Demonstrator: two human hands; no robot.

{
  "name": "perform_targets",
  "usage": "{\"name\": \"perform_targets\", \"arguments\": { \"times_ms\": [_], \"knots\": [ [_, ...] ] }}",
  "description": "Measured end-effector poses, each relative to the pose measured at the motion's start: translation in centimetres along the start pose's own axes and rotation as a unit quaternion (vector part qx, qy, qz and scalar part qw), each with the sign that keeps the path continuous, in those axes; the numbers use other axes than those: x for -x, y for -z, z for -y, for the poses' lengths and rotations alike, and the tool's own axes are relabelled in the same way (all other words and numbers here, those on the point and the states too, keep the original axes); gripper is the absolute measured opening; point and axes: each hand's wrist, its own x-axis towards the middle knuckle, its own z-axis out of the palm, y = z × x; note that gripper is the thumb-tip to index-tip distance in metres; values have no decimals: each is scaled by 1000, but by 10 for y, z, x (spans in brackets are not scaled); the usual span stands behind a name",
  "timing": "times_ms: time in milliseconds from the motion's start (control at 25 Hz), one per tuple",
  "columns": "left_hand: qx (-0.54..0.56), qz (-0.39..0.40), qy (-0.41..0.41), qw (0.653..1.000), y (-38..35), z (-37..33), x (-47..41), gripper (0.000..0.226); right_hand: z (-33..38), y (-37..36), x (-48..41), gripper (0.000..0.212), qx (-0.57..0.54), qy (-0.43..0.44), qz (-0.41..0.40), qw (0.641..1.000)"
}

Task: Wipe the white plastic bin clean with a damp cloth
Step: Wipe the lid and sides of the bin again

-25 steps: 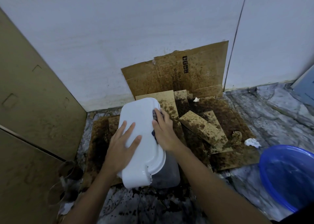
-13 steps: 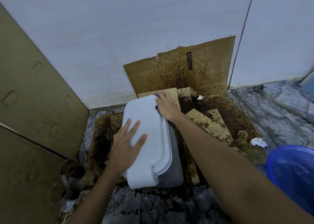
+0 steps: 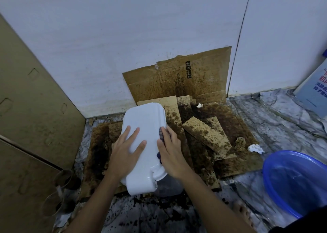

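the white rounded-rectangular plastic bin (image 3: 146, 119) sits on the near left part of a flat, brown-stained cardboard sheet (image 3: 235, 158), which lies on the grey marbled stone floor (image 3: 283, 118). its smooth glossy lid faces up, and a cloudy grey body (image 3: 168, 188) shows under the near edge. the left hand (image 3: 126, 149) lies flat on the lid, fingers spread and straight, grasping nothing. the right hand (image 3: 172, 153) presses a dark damp cloth (image 3: 161, 133) against the lid's right edge with fingers laid out straight. a tan panel (image 3: 35, 100) and the white wall close in left and behind. open floor lies right, as far as a blue round plastic basin (image 3: 292, 179) near the sheet's near right corner.
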Motion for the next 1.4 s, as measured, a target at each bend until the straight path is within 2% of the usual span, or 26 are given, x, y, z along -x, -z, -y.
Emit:
{"name": "perform_targets", "arguments": {
  "times_ms": [200, 400, 520, 720, 840, 1040, 1240, 1400],
  "knots": [
    [-2, -1, -2, 1000, -1, -9, 10, 86, -10, -8, 21, 56, 15, 5, -29, 999],
    [135, -11, 1, 991, 7, -2, 18, 69, -14, -4, 24, 55, -6, 24, -55, 998],
    [147, 2, -13, 989, 8, 9, 22, 68, -15, -2, 20, 58, -26, 26, -42, 998],
    [181, -23, -6, 983, 2, 2, 25, 74, -22, -3, 15, 69, -70, 47, -40, 996],
    [223, -43, 4, 974, 2, -8, 23, 65, -28, 4, 7, 71, -103, 60, -39, 992],
    [252, -94, 56, 961, 5, -23, 27, 65, -16, 24, -17, 70, -129, 66, 23, 989],
    [253, -161, 112, 947, 7, -43, 44, 66, 10, 51, -53, 58, -119, 94, 109, 983],
    [238, -163, 137, 948, 6, -50, 55, 89, 17, 51, -79, 49, -109, 99, 132, 980]
  ]
}}
